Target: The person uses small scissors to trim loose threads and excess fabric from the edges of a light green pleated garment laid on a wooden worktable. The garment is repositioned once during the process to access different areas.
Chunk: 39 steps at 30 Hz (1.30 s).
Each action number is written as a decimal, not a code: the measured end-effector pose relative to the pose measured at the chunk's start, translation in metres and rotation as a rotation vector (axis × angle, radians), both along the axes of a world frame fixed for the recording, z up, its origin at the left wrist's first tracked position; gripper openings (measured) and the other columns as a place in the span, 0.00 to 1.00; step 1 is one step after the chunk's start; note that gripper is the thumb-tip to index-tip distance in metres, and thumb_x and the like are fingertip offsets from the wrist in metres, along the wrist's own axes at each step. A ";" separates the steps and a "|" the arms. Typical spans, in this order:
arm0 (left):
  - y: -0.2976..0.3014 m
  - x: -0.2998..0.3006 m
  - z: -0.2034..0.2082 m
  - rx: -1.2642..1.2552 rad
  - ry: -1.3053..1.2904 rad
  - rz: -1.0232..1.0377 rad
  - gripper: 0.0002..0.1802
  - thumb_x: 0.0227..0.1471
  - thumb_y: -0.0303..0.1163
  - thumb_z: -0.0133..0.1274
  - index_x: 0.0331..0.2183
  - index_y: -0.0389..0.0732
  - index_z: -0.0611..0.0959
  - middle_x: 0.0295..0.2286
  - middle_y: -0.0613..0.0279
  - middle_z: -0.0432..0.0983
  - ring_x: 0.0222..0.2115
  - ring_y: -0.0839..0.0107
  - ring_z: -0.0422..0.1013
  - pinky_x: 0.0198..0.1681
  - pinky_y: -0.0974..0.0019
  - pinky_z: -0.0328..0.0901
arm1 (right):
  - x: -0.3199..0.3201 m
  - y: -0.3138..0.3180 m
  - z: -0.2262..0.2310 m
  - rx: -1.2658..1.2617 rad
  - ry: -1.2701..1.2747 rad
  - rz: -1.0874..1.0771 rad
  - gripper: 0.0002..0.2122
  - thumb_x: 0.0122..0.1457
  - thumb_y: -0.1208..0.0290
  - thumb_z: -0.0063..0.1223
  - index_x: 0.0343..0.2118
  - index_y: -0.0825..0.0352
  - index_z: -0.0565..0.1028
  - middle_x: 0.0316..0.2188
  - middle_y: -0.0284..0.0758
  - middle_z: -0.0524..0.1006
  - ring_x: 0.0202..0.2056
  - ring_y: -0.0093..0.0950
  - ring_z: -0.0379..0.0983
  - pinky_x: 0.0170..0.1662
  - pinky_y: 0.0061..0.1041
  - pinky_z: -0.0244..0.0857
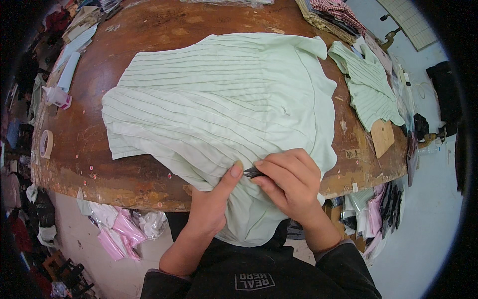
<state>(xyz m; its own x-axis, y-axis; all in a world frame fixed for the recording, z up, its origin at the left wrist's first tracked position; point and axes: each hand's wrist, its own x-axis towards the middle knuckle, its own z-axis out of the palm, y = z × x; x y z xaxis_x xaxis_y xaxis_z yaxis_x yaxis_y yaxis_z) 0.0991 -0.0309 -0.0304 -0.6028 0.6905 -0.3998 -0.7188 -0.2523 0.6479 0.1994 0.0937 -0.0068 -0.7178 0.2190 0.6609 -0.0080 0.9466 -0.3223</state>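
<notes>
A pale green pleated garment [214, 94] lies spread over the wooden table [164, 22], its near part hanging over the front edge toward me. My left hand [216, 192] grips a fold of it, thumb on top and the other fingers hidden under the cloth. Between the thumb and fingers of my right hand [291, 184] is a small pair of dark thread snips [252, 172]. Their points reach the cloth right beside my left thumb. Most of the snips is covered by my fingers.
Another green pleated piece [366, 82] lies at the right, by a wooden board [382, 138]. Folded fabrics [333, 17] are stacked at the far right. A tape roll [46, 144] and a white bottle [58, 97] stand left. Pink bagged items [124, 229] lie below the table.
</notes>
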 end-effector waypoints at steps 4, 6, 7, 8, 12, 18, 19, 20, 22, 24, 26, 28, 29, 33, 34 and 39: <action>0.000 0.000 -0.001 -0.005 -0.010 -0.006 0.29 0.51 0.23 0.59 0.53 0.36 0.68 0.46 0.60 0.71 0.46 0.72 0.68 0.52 0.68 0.63 | 0.000 0.000 0.000 0.020 0.008 -0.003 0.14 0.35 0.73 0.67 0.29 0.66 0.79 0.29 0.32 0.77 0.25 0.29 0.69 0.26 0.25 0.62; 0.000 0.000 -0.001 -0.011 -0.019 -0.010 0.29 0.51 0.23 0.59 0.53 0.36 0.68 0.47 0.60 0.71 0.46 0.72 0.68 0.52 0.68 0.63 | 0.000 0.000 0.000 0.023 0.003 -0.002 0.14 0.36 0.73 0.67 0.30 0.66 0.79 0.29 0.32 0.77 0.25 0.29 0.69 0.26 0.25 0.62; 0.001 0.000 0.000 -0.013 -0.023 -0.013 0.29 0.51 0.23 0.59 0.53 0.36 0.68 0.47 0.60 0.71 0.46 0.72 0.68 0.52 0.68 0.63 | 0.001 0.000 0.000 0.022 -0.003 -0.002 0.14 0.36 0.73 0.67 0.30 0.67 0.78 0.29 0.33 0.77 0.25 0.29 0.69 0.26 0.25 0.63; 0.001 0.000 0.000 -0.009 -0.024 -0.010 0.29 0.51 0.22 0.59 0.53 0.36 0.68 0.47 0.60 0.71 0.46 0.72 0.68 0.52 0.68 0.63 | 0.002 0.000 0.000 0.022 -0.009 -0.003 0.14 0.37 0.73 0.67 0.30 0.67 0.78 0.29 0.33 0.77 0.25 0.30 0.70 0.26 0.25 0.63; 0.002 0.000 0.004 0.005 -0.022 0.027 0.28 0.50 0.22 0.60 0.53 0.35 0.69 0.46 0.60 0.71 0.46 0.72 0.68 0.51 0.68 0.63 | 0.011 -0.010 0.012 -0.407 -0.077 -0.001 0.14 0.45 0.74 0.65 0.36 0.70 0.76 0.29 0.37 0.77 0.26 0.28 0.71 0.27 0.23 0.64; 0.000 0.000 0.004 -0.069 0.000 0.027 0.27 0.48 0.22 0.61 0.50 0.35 0.71 0.43 0.61 0.72 0.42 0.73 0.70 0.47 0.70 0.65 | 0.026 -0.024 0.028 -1.545 -0.385 0.026 0.12 0.59 0.72 0.55 0.41 0.75 0.74 0.30 0.36 0.78 0.22 0.18 0.70 0.23 0.15 0.60; 0.000 0.000 0.005 -0.076 0.008 0.028 0.26 0.48 0.22 0.62 0.49 0.34 0.71 0.43 0.61 0.72 0.42 0.74 0.70 0.46 0.70 0.66 | 0.026 -0.023 0.024 -1.561 -0.383 0.031 0.12 0.60 0.71 0.54 0.41 0.75 0.74 0.30 0.36 0.78 0.21 0.18 0.69 0.22 0.15 0.59; 0.000 0.001 0.005 -0.070 0.008 0.027 0.26 0.48 0.22 0.62 0.49 0.34 0.71 0.43 0.61 0.72 0.42 0.74 0.70 0.46 0.70 0.65 | 0.025 -0.022 0.022 -1.577 -0.381 0.036 0.12 0.61 0.71 0.53 0.41 0.75 0.74 0.30 0.36 0.78 0.20 0.18 0.69 0.21 0.14 0.59; 0.000 0.001 0.006 -0.059 0.005 0.028 0.26 0.48 0.21 0.61 0.49 0.34 0.71 0.43 0.62 0.72 0.42 0.74 0.70 0.46 0.70 0.65 | 0.024 -0.022 0.022 -1.584 -0.391 0.013 0.11 0.62 0.71 0.52 0.41 0.75 0.74 0.30 0.37 0.78 0.19 0.18 0.69 0.20 0.15 0.59; -0.001 0.000 0.004 -0.047 0.025 0.025 0.27 0.48 0.21 0.61 0.50 0.34 0.71 0.42 0.61 0.72 0.42 0.74 0.70 0.46 0.70 0.65 | 0.023 -0.021 0.021 -1.601 -0.389 0.006 0.12 0.62 0.69 0.52 0.42 0.75 0.74 0.29 0.35 0.77 0.19 0.17 0.68 0.20 0.14 0.58; -0.001 0.000 0.004 -0.041 0.050 0.029 0.28 0.48 0.21 0.62 0.50 0.34 0.70 0.43 0.61 0.72 0.42 0.74 0.70 0.47 0.70 0.65 | 0.023 -0.021 0.020 -1.627 -0.374 0.012 0.14 0.62 0.67 0.54 0.42 0.73 0.74 0.28 0.30 0.76 0.20 0.14 0.67 0.20 0.13 0.56; 0.000 0.000 0.006 -0.049 0.077 0.044 0.29 0.48 0.21 0.62 0.51 0.34 0.70 0.43 0.61 0.72 0.42 0.73 0.70 0.47 0.69 0.65 | 0.022 -0.020 0.019 -1.624 -0.377 0.017 0.12 0.62 0.69 0.52 0.41 0.75 0.74 0.29 0.35 0.77 0.19 0.17 0.69 0.19 0.14 0.57; -0.001 0.000 0.006 -0.049 0.077 0.040 0.29 0.48 0.21 0.62 0.51 0.34 0.69 0.43 0.61 0.72 0.42 0.73 0.70 0.47 0.69 0.65 | 0.022 -0.019 0.019 -1.623 -0.379 0.019 0.12 0.62 0.70 0.51 0.41 0.76 0.74 0.29 0.37 0.78 0.18 0.18 0.69 0.18 0.15 0.58; -0.001 0.000 0.004 -0.045 0.074 0.028 0.29 0.48 0.22 0.62 0.51 0.34 0.69 0.43 0.60 0.72 0.42 0.73 0.69 0.47 0.69 0.65 | 0.020 -0.018 0.020 -1.634 -0.364 0.035 0.12 0.62 0.70 0.50 0.40 0.76 0.74 0.29 0.37 0.78 0.18 0.18 0.69 0.18 0.15 0.58; -0.001 0.000 0.004 -0.044 0.074 0.028 0.29 0.48 0.22 0.62 0.51 0.34 0.69 0.43 0.60 0.72 0.42 0.73 0.69 0.47 0.69 0.65 | 0.020 -0.018 0.019 -1.637 -0.356 0.040 0.12 0.62 0.70 0.50 0.40 0.76 0.74 0.29 0.37 0.78 0.18 0.18 0.69 0.18 0.14 0.58; -0.001 0.000 0.002 -0.050 0.078 0.012 0.29 0.48 0.22 0.62 0.51 0.34 0.69 0.43 0.60 0.72 0.42 0.73 0.70 0.47 0.69 0.65 | 0.018 -0.017 0.019 -1.636 -0.352 0.042 0.12 0.62 0.70 0.50 0.39 0.76 0.74 0.28 0.36 0.77 0.18 0.18 0.69 0.18 0.14 0.57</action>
